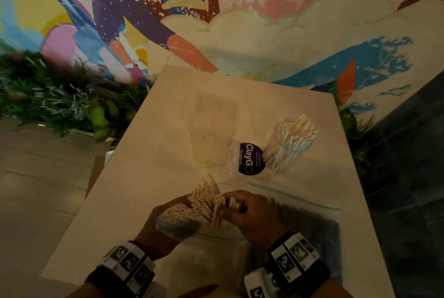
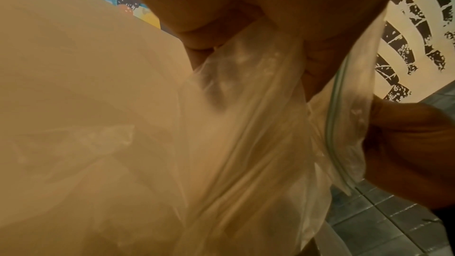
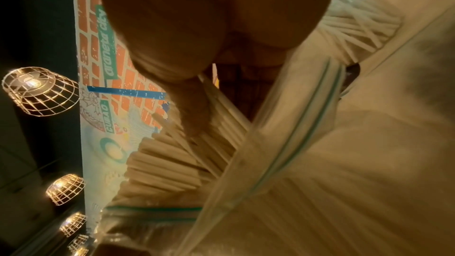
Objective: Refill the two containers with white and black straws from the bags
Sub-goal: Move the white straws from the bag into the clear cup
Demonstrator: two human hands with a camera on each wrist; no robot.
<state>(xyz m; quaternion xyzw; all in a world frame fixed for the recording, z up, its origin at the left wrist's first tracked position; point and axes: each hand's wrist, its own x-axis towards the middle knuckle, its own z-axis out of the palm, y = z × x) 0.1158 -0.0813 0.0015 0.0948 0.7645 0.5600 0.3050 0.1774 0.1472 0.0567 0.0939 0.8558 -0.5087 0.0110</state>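
A fan of white straws (image 1: 201, 204) sticks out of a clear zip bag (image 1: 216, 242) near the table's front edge. My left hand (image 1: 165, 223) grips the bag (image 2: 246, 124) round the straws. My right hand (image 1: 249, 211) pinches several of the white straws (image 3: 177, 155) at the bag's mouth. A clear container (image 1: 288, 146) at the right holds several white straws that lean right. Beside my right hand lies a second zip bag (image 1: 310, 223) with black straws. A second clear container (image 1: 225, 185) just beyond the fan is barely visible.
The pale table (image 1: 168, 129) carries a dark round ClayGo sticker (image 1: 251, 158) next to the container and a faint clear tray (image 1: 213, 129) further back. Green plants (image 1: 60, 101) line the left side below a painted wall. Dark tiles run down the right.
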